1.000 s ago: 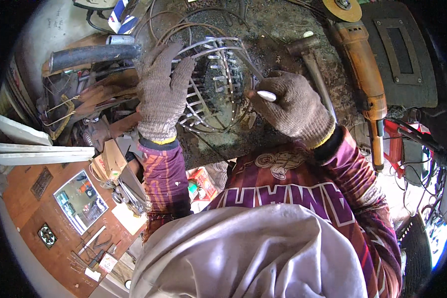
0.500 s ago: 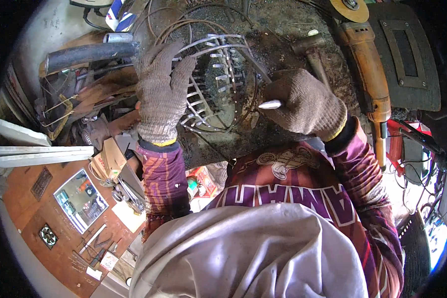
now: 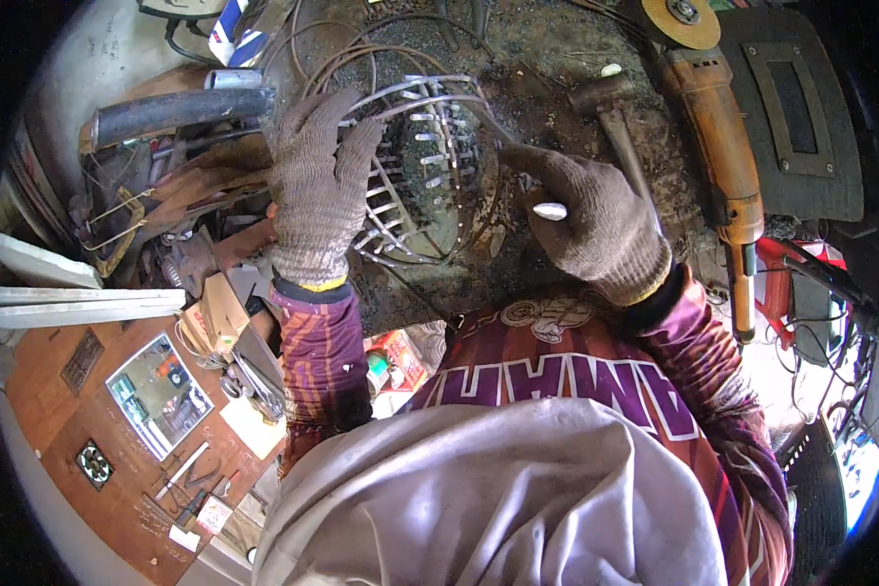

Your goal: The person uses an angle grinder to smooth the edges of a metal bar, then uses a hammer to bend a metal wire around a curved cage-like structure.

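A curved metal frame (image 3: pixel 442 146) with rows of short metal pegs lies on the dark workbench (image 3: pixel 547 88). My left hand (image 3: pixel 317 176), in a brown knit glove, grips the frame's left side; its fingertips are partly hidden. To the right, my gloved right hand (image 3: pixel 591 215) is closed round a narrow flat metal bar (image 3: pixel 491 121), perhaps a file. The bar's far end meets the frame's upper right edge, and a bright pointed end shows below my fingers. A hammer (image 3: pixel 627 142) lies just beyond my right hand.
An angle grinder (image 3: pixel 723 137) stretches along the right side, beside a dark welding mask (image 3: pixel 801 117). Thin rods and wire (image 3: pixel 327 63) loop behind the frame. Scrap and a black-wrapped pipe (image 3: pixel 181 112) crowd the left. A brown board (image 3: pixel 68 410) stands lower left.
My right hand has moved slightly and turned, bringing the bar further up and left along the frame's corner. My left hand stays in place on the frame.
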A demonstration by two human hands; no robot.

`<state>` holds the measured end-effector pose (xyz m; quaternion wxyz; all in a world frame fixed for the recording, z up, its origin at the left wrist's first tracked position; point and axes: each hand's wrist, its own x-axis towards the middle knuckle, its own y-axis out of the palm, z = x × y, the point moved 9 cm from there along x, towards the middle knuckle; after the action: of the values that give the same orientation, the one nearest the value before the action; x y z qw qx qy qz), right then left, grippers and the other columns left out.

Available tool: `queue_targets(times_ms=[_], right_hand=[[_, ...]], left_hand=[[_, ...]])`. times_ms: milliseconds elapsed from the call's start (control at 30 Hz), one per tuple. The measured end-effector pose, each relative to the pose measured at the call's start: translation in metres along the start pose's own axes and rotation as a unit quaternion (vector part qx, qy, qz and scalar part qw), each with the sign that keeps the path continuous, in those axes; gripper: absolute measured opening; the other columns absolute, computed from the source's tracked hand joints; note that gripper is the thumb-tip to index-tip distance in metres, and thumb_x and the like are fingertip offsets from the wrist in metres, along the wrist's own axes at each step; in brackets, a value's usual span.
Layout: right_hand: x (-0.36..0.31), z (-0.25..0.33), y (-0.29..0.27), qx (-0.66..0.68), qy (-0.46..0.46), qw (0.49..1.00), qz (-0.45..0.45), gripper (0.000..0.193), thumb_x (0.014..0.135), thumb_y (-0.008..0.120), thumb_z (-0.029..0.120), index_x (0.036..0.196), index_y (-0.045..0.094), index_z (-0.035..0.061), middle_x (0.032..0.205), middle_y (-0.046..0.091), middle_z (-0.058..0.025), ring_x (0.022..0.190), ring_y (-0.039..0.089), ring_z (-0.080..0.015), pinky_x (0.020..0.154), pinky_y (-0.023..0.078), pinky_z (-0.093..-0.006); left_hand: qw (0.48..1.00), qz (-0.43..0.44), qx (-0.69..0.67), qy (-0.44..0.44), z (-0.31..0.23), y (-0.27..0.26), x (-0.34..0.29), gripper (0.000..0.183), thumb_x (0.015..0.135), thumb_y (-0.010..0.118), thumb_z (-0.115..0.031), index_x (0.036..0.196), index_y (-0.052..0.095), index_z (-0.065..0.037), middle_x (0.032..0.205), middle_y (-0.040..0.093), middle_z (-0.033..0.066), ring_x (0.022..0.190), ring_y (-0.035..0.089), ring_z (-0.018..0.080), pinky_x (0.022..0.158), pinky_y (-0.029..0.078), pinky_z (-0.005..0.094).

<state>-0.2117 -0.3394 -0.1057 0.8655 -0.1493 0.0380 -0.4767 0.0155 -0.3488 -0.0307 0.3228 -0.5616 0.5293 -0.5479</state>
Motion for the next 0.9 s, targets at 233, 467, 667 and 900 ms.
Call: queue_targets(times_ms=[233,467,667,900], right_hand=[[0.006,-0.013,-0.001,0.023,-0.023,0.998,0.048,0.036,0.086,0.069,0.015,0.120,0.072,0.0057,0.101,0.074,-0.0211,0.094,0.073,-0.0400,0.080,0.059,-0.0466],[0.000,-0.010,0.008,-0.015,-0.035,0.997,0.067,0.039,0.081,0.072,0.017,0.119,0.072,0.0081,0.094,0.075,-0.0191,0.089,0.073,-0.0387,0.077,0.060,-0.0468],[-0.034,-0.012,0.018,-0.040,0.036,0.993,0.101,0.053,0.079,0.077,0.029,0.128,0.065,0.0117,0.087,0.069,-0.0161,0.084,0.070,-0.0410,0.075,0.058,-0.0495],[-0.061,-0.028,-0.012,0.132,0.138,0.982,-0.003,0.047,0.091,0.072,0.018,0.135,0.061,0.0042,0.093,0.071,-0.0232,0.086,0.071,-0.0423,0.076,0.056,-0.0469]], left_hand=[[0.999,0.011,-0.002,-0.037,0.005,0.003,-0.006,0.035,0.092,0.077,-0.025,0.122,0.071,-0.008,0.119,0.067,0.0186,0.114,0.061,0.0395,0.100,0.047,0.0486],[0.999,0.018,0.025,-0.022,-0.002,0.001,0.000,0.035,0.092,0.077,-0.025,0.122,0.071,-0.007,0.121,0.067,0.0194,0.113,0.062,0.0398,0.100,0.048,0.0480],[0.999,0.031,0.004,-0.034,0.002,0.004,-0.002,0.036,0.096,0.073,-0.022,0.126,0.069,-0.004,0.128,0.065,0.0205,0.120,0.061,0.0390,0.104,0.048,0.0457],[0.997,0.048,0.017,-0.057,0.001,0.005,-0.001,0.038,0.095,0.073,-0.019,0.130,0.067,-0.003,0.129,0.064,0.0210,0.123,0.060,0.0376,0.106,0.048,0.0448]])
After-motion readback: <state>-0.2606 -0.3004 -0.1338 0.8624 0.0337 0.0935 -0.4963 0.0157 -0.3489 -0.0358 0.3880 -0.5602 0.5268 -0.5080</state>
